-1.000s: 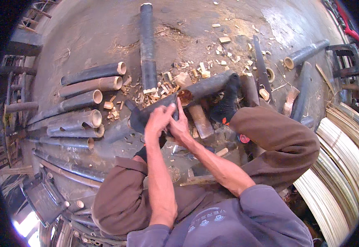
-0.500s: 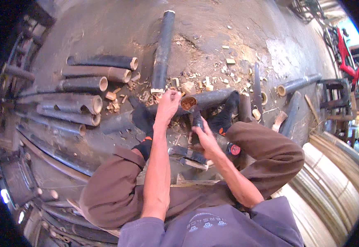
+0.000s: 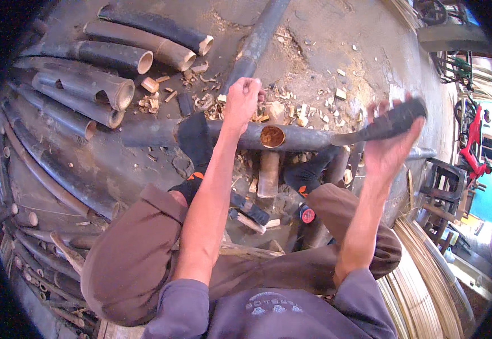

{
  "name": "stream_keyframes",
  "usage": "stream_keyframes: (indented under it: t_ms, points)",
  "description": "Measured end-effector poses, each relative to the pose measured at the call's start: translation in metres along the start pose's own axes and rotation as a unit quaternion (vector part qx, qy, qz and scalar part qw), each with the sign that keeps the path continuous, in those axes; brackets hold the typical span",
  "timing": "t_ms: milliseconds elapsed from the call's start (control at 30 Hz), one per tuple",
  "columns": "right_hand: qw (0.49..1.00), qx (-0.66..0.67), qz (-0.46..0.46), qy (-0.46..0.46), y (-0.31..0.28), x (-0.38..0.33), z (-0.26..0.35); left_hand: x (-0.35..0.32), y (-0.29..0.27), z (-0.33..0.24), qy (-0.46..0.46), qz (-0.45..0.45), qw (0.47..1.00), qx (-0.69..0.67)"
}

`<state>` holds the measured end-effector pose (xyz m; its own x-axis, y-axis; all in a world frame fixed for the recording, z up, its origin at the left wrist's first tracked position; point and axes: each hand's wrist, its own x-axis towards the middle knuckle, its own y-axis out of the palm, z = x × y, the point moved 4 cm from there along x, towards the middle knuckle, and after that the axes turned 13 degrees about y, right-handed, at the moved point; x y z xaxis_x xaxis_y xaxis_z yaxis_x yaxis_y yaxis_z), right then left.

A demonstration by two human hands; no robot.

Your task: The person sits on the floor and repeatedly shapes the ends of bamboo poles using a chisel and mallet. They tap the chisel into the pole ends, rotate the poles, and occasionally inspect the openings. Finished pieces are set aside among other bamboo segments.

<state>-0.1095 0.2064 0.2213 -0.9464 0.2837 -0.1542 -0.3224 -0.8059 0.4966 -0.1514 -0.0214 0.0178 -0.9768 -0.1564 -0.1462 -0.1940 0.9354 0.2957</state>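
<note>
A dark bamboo pole point(image 3: 308, 137) lies crosswise between my feet, with a round hole point(image 3: 272, 136) cut in its upper side showing a brown inside. My right hand point(image 3: 384, 152) is raised to the right of the hole, closed around a tool with a thick dark handle point(image 3: 395, 120) and a narrow blade pointing left; the hand is partly blurred. My left hand point(image 3: 242, 104) hovers above the pole, left of the hole, its fingers curled together. Whatever lies between them is too small to tell. Behind it, a second dark bamboo pole point(image 3: 262, 35) stretches away.
Several cut bamboo tubes point(image 3: 110, 56) lie at the left. Pale wood chips point(image 3: 302, 116) scatter beyond the pole. A foot in a dark sock point(image 3: 192, 138) presses near the pole's left part, another point(image 3: 308, 172) near its right. Split bamboo strips point(image 3: 427, 271) are stacked at lower right.
My right hand has lifted the dark-handled tool away from the hole, up and to the right. My left hand has moved up from beside the hole. The view has shifted.
</note>
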Motion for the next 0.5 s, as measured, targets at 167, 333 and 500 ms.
stream_keyframes:
  t_ms: [167, 333, 500]
  points:
    - [0.938, -0.078, 0.021, 0.338, -0.012, 0.072, -0.121, 0.013, 0.026, 0.007, -0.085, -0.005, 0.987, -0.139]
    - [0.8, -0.307, 0.177, 0.485, 0.002, 0.068, -0.212, 0.024, 0.024, 0.033, -0.03, -0.055, 0.978, -0.2]
    - [0.764, -0.388, 0.188, 0.48, 0.015, 0.073, -0.24, 0.021, 0.019, 0.026, 0.019, -0.214, 0.964, -0.155]
